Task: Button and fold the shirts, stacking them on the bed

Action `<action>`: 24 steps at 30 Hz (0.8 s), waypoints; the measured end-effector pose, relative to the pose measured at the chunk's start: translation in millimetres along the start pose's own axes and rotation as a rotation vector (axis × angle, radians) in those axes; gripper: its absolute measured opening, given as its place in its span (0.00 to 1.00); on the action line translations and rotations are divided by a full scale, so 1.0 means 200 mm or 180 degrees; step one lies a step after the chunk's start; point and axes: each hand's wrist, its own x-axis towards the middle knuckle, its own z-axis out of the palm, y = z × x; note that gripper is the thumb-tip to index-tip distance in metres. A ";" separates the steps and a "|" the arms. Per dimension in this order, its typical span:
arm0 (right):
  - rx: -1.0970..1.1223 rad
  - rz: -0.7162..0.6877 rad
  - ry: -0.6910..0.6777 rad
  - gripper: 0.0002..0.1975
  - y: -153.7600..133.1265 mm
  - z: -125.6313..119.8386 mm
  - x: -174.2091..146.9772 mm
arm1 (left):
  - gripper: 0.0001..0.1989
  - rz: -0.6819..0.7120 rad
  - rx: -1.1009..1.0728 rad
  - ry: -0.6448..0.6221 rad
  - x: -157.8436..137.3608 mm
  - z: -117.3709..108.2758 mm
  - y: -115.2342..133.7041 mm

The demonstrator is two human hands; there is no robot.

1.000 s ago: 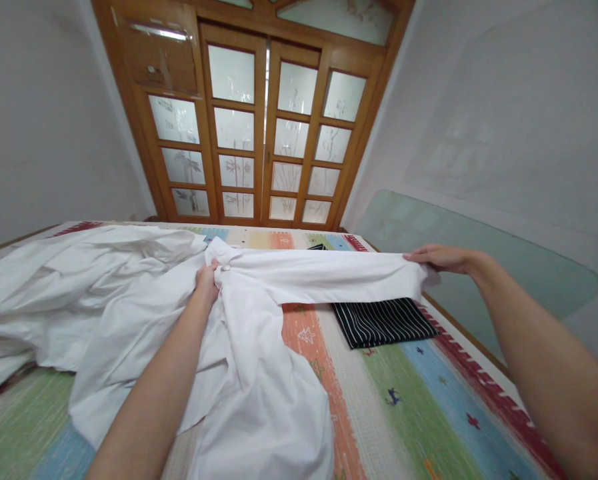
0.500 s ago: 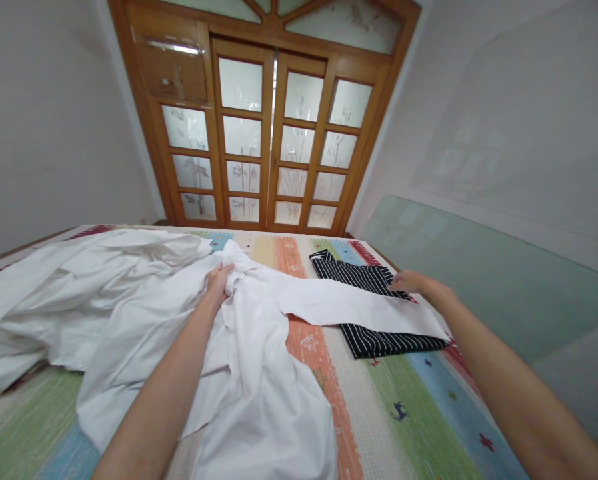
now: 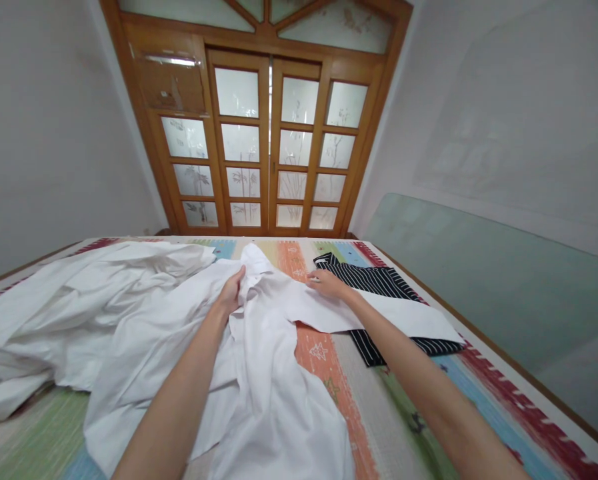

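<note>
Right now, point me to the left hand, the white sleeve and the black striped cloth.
Left hand [image 3: 231, 292]: head view, on the back of the hand.
White sleeve [image 3: 403, 315]: head view, on the stretch past the right forearm.
Black striped cloth [image 3: 373, 279]: head view, on the part beyond the sleeve.

Wooden door [image 3: 265, 147]: we see frosted panes, some etched with plants.
Brown panel [image 3: 173, 90]: set in the door's upper left.
Patterned cover [image 3: 349, 380]: colourful stripes, spread before the door.
Pale green board [image 3: 479, 267]: right of the door.
</note>
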 end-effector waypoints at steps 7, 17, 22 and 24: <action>-0.0032 0.0088 -0.0045 0.16 -0.21 0.16 0.16 | 0.21 -0.0117 0.0087 -0.0155 0.00 -0.01 -0.02; -0.0685 0.1314 -0.0043 0.11 -0.07 -0.14 0.10 | 0.12 0.1159 0.2149 0.0919 0.08 0.00 -0.10; -0.0870 0.1806 -0.0156 0.16 0.01 -0.29 -0.01 | 0.12 0.1208 0.3753 0.0491 0.10 0.00 -0.13; -0.0932 0.1975 -0.0118 0.19 0.04 -0.32 -0.05 | 0.14 0.1084 0.4274 0.0295 0.12 0.01 -0.15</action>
